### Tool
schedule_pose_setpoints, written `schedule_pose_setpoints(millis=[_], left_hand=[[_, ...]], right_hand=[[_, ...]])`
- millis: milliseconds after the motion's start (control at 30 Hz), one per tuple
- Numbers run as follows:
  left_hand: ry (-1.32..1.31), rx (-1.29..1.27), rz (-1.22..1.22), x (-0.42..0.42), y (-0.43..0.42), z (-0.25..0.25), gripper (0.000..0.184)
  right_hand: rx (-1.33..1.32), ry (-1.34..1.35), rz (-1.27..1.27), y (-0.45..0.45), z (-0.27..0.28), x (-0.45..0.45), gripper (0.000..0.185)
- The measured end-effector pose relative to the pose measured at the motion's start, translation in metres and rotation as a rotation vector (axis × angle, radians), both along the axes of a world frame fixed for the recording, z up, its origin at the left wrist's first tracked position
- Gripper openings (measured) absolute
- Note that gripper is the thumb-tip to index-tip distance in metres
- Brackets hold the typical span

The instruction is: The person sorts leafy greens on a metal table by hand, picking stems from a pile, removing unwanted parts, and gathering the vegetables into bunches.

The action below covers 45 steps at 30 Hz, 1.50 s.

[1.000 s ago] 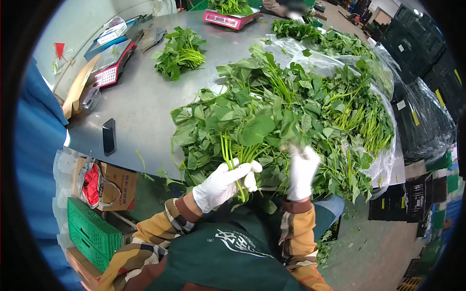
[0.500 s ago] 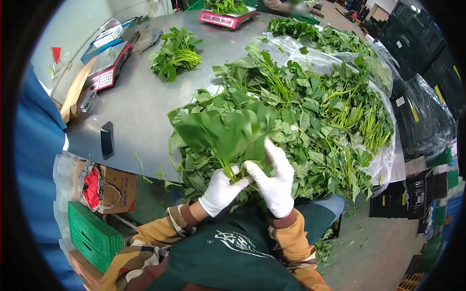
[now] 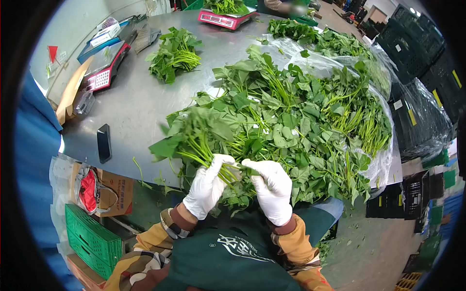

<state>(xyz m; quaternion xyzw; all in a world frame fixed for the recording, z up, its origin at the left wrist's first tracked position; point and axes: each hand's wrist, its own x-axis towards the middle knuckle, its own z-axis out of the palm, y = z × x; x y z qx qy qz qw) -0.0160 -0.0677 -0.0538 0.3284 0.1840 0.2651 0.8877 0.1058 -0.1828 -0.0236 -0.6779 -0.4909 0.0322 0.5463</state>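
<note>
My left hand [image 3: 208, 188], in a white glove, is closed around the stems of a bunch of leafy greens [image 3: 198, 141]. The leaves fan up and to the left, slightly blurred, and the stem ends poke out toward my other hand. My right hand [image 3: 273, 190], also gloved in white, sits just right of those stem ends. Its thumb and index finger are curled in a pinch, with a bit of green showing between them that is too small to name. Beneath and beyond both hands spreads a large pile of loose leafy greens [image 3: 301, 131].
A separate bunch of greens [image 3: 174, 56] lies on the metal table [image 3: 141, 104]. A phone [image 3: 104, 143] and a red scale [image 3: 104, 72] are at left; another scale [image 3: 225, 19] bears greens. Green crates [image 3: 92, 240] stand below. Another person's arm [image 3: 277, 6] shows at the far side.
The bunch has swung left and tilted over in my left hand, which has shifted slightly left. My right hand has come away from the bunch's leaves and moved lower.
</note>
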Motion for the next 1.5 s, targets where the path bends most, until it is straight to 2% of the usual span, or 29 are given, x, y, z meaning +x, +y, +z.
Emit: schedule_pose_setpoints(millis=[33, 67, 100, 167, 233, 300, 367, 433, 467, 500, 567, 600, 700, 733, 767, 833, 867, 967, 1100, 1267, 1300, 1367, 1400, 1500], left_hand=[[0.025, 0.060, 0.079, 0.001, 0.004, -0.001, 0.029], [-0.049, -0.031, 0.059, -0.002, 0.017, -0.002, 0.028], [-0.072, -0.217, 0.174, -0.005, 0.032, -0.002, 0.025], [0.000, -0.148, 0.461, -0.015, 0.055, 0.007, 0.022], [-0.047, 0.110, 0.515, -0.033, 0.079, -0.003, 0.021], [0.044, 0.125, 0.578, -0.040, 0.081, 0.003, 0.025], [0.046, 0.106, 0.506, -0.043, 0.078, 0.003, 0.026], [0.028, 0.068, 0.446, -0.042, 0.069, -0.002, 0.024], [0.047, 0.049, 0.445, -0.040, 0.062, -0.002, 0.024], [0.068, 0.002, 0.439, -0.039, 0.057, -0.003, 0.023], [0.107, -0.006, 0.417, -0.037, 0.049, -0.004, 0.022], [0.076, 0.004, 0.371, -0.040, 0.049, -0.006, 0.021], [0.112, -0.004, 0.384, -0.045, 0.054, -0.003, 0.021], [0.201, 0.003, 0.460, -0.043, 0.054, 0.000, 0.020], [0.188, 0.010, 0.439, -0.044, 0.056, -0.002, 0.019], [0.160, 0.022, 0.393, -0.048, 0.060, -0.010, 0.018], [0.151, 0.014, 0.370, -0.045, 0.058, -0.008, 0.018], [0.123, -0.017, 0.329, -0.029, 0.050, -0.003, 0.017], [0.148, -0.102, 0.265, -0.007, 0.046, 0.018, 0.014], [0.062, -0.058, 0.176, 0.015, 0.048, 0.034, 0.015], [0.072, -0.057, 0.167, 0.020, 0.048, 0.036, 0.015], [0.135, -0.043, 0.195, 0.029, 0.047, 0.030, 0.016], [0.136, -0.016, 0.201, 0.031, 0.049, 0.026, 0.015], [0.157, -0.005, 0.274, 0.030, 0.052, 0.023, 0.013]], right_hand=[[0.005, -0.065, -0.005, 0.001, 0.003, -0.002, 0.030], [0.075, -0.011, -0.010, -0.001, 0.005, -0.002, 0.028], [0.123, 0.092, -0.022, -0.003, 0.014, 0.000, 0.024], [0.060, 0.345, -0.125, -0.003, 0.025, 0.013, 0.022], [-0.151, 0.189, -0.125, 0.007, 0.033, 0.040, 0.026], [-0.182, -0.194, -0.228, 0.025, -0.007, 0.081, 0.023], [-0.151, -0.221, -0.250, 0.050, -0.031, 0.109, 0.018], [-0.246, 0.084, -0.274, 0.079, -0.057, 0.120, 0.015], [-0.256, -0.144, -0.298, 0.093, -0.072, 0.126, 0.015], [-0.292, -0.109, -0.298, 0.106, -0.086, 0.130, 0.018], [-0.463, -0.440, -0.382, 0.120, -0.098, 0.132, 0.023], [-0.630, -0.483, -0.376, 0.123, -0.098, 0.135, 0.028], [-0.622, -0.246, -0.306, 0.121, -0.089, 0.155, 0.029], [-0.540, -0.028, -0.243, 0.118, -0.077, 0.159, 0.028], [-0.319, 0.357, -0.130, 0.113, -0.068, 0.159, 0.022], [-0.093, 0.554, -0.121, 0.099, -0.050, 0.157, 0.017], [-0.197, 0.605, -0.145, 0.088, -0.038, 0.156, 0.016], [-0.220, 0.798, -0.036, 0.063, -0.023, 0.139, 0.017], [-0.119, 0.789, 0.029, 0.045, -0.023, 0.105, 0.016], [-0.134, 0.563, 0.038, 0.040, -0.012, 0.055, 0.023], [-0.131, 0.450, 0.016, 0.040, -0.004, 0.044, 0.023], [-0.076, -0.040, 0.011, 0.041, -0.013, 0.043, 0.025], [-0.020, -0.121, -0.017, 0.042, -0.011, 0.040, 0.026], [0.004, -0.177, -0.037, 0.036, -0.010, 0.048, 0.026]])
